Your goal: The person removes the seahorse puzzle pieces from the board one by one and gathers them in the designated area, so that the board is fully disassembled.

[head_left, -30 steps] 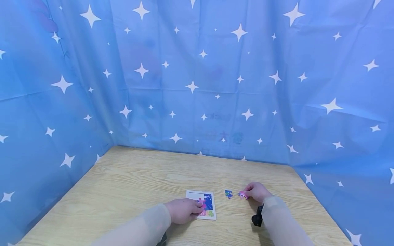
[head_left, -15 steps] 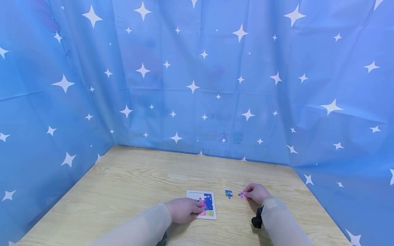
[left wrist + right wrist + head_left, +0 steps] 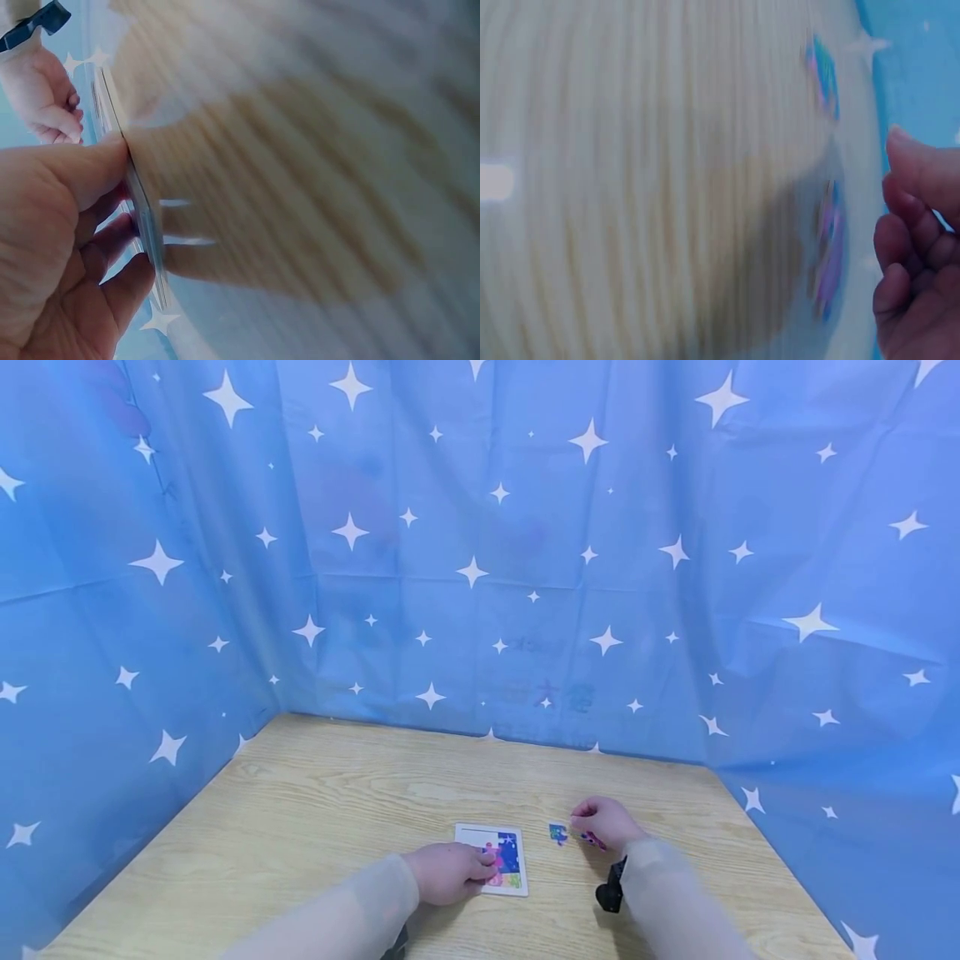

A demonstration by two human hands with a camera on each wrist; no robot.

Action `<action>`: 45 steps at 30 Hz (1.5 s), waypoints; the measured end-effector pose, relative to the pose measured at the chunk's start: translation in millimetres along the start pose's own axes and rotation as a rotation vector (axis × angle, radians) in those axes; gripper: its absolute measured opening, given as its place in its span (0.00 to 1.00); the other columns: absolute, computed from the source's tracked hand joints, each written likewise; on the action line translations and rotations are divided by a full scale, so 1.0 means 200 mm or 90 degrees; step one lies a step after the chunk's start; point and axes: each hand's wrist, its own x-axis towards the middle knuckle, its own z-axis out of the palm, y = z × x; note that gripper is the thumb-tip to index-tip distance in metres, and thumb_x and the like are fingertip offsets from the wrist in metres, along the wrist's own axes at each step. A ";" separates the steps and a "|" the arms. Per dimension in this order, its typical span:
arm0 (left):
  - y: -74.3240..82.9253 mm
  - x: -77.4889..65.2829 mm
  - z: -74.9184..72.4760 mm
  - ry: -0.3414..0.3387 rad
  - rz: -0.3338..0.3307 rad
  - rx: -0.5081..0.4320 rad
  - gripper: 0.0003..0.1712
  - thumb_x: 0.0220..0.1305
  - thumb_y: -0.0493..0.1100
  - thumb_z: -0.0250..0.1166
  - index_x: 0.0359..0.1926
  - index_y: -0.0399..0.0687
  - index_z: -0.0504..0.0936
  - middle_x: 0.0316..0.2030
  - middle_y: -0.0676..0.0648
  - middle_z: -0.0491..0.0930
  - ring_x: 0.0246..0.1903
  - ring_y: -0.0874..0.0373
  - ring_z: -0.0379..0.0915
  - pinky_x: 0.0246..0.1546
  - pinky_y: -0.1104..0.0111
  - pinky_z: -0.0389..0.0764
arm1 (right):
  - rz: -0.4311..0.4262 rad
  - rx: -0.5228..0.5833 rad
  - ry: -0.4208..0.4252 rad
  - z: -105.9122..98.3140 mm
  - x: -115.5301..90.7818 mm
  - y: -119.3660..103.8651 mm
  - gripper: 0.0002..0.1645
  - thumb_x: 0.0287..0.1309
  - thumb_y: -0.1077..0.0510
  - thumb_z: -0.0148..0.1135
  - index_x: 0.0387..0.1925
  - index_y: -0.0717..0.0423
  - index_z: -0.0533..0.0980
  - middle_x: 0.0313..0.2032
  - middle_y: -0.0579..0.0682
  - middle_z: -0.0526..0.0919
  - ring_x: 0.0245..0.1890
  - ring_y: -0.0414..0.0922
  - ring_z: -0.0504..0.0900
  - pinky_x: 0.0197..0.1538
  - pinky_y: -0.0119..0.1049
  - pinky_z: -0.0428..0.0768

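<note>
My left hand (image 3: 450,872) rests on a small white-framed jigsaw puzzle (image 3: 510,852) with a pink cartoon figure on dark blue. Seen edge-on in the left wrist view, the puzzle board (image 3: 146,214) has thumb and fingertips against it, and the fingers hide part of its picture. My right hand (image 3: 609,822) hovers just over a loose pink puzzle piece (image 3: 594,841), partly covering it. In the right wrist view the fingers of this hand (image 3: 922,232) are loosely bent, with nothing between them. Just left of its fingertips lies a blue-green puzzle piece (image 3: 557,833).
The light wood table (image 3: 360,793) runs back to a blue curtain (image 3: 480,543) with white stars, which also closes off both sides. Black wrist cameras (image 3: 611,889) are strapped at the wrists.
My right hand has let go of the pink puzzle piece and moved slightly left and up, toward the blue-green piece. The left hand has stayed on the puzzle.
</note>
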 end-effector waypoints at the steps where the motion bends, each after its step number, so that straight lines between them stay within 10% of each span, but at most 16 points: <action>1: 0.00 0.00 0.00 0.001 0.002 0.002 0.23 0.69 0.46 0.58 0.64 0.55 0.75 0.63 0.58 0.71 0.64 0.61 0.64 0.63 0.67 0.67 | -0.004 -0.007 -0.001 0.02 0.01 -0.01 0.03 0.62 0.61 0.61 0.35 0.58 0.78 0.25 0.52 0.76 0.19 0.44 0.67 0.24 0.37 0.70; 27: 0.00 0.01 0.00 0.013 0.028 0.027 0.23 0.68 0.47 0.60 0.63 0.52 0.75 0.64 0.55 0.70 0.64 0.60 0.64 0.63 0.69 0.67 | -0.186 -0.086 -0.197 0.39 0.07 -0.24 0.03 0.54 0.61 0.69 0.27 0.54 0.82 0.28 0.43 0.79 0.30 0.41 0.75 0.38 0.36 0.74; 45: -0.01 0.00 0.00 0.022 0.060 0.046 0.22 0.68 0.45 0.59 0.62 0.49 0.76 0.63 0.53 0.72 0.63 0.60 0.66 0.61 0.70 0.69 | -0.211 -0.142 -0.177 0.41 0.05 -0.27 0.07 0.53 0.63 0.70 0.23 0.53 0.80 0.27 0.44 0.76 0.30 0.41 0.72 0.35 0.35 0.73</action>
